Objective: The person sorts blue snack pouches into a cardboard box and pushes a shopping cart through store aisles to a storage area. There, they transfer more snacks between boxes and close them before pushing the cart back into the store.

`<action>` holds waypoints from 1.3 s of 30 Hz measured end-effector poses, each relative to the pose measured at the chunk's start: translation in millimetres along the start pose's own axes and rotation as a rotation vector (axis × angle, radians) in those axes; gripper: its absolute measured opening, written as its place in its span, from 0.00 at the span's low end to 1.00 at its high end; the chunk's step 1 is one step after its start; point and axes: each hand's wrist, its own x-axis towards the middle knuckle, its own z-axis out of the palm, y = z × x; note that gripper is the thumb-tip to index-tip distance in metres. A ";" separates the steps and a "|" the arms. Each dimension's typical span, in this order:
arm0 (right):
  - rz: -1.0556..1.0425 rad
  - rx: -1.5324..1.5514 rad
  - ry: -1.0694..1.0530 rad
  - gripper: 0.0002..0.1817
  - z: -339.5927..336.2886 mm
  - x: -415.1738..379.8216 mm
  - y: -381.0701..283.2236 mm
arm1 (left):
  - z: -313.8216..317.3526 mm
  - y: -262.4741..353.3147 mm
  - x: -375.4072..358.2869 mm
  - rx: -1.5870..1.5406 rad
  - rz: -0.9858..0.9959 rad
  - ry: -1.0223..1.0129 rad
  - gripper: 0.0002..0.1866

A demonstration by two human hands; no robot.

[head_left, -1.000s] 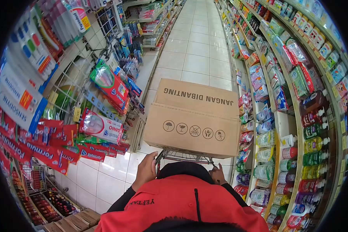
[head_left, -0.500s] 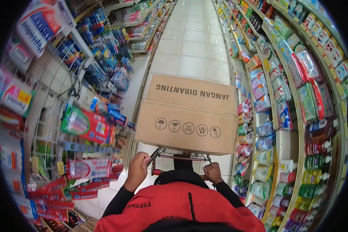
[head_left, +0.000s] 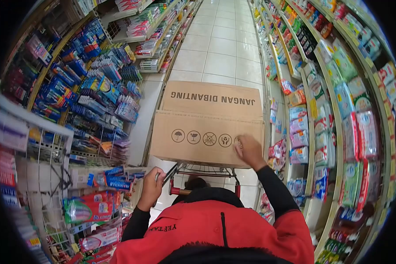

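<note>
The trolley handle (head_left: 180, 192) is gripped at its left end by the left hand (head_left: 152, 188), whose fingers are curled shut around the bar low in the frame, just left of centre. The right hand (head_left: 250, 152) is laid on the near face of the cardboard box (head_left: 207, 127), towards its right edge, with the fingers spread and slightly bent against the cardboard; nothing is enclosed in it, and the palm is pressed flat rather than closed. Judging from this, the box appears to be steadied by that hand while the trolley is held by the other, since the load is wider than the wire frame (head_left: 204, 169) beneath it and overhangs on both sides.

The box fills the centre of the frame, resting on top of the trolley, its top marked with printed lettering and its near face with a row of handling symbols. A red jacket (head_left: 220, 233) with dark sleeves is seen along the bottom edge.

The tiled aisle floor (head_left: 224, 48) runs away towards the top of the frame. On the left, racks of toothbrushes and toothpaste (head_left: 92, 92) are hung and stacked; on the right, curved shelves of packets and refill pouches (head_left: 339, 105) are lined up from top to bottom.
</note>
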 end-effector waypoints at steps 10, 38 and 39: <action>0.155 -0.239 -0.096 0.29 44.3 283.9 178.2 | 16.4 27.3 268.2 0.009 0.000 -0.054 0.09; -0.004 -0.145 0.316 0.13 -16.4 799.3 545.7 | 177.6 159.5 1040.4 -0.060 -0.041 0.070 0.08; -0.009 -0.145 0.299 0.13 -14.9 825.2 561.7 | 183.3 165.0 1067.5 -0.028 -0.062 0.069 0.08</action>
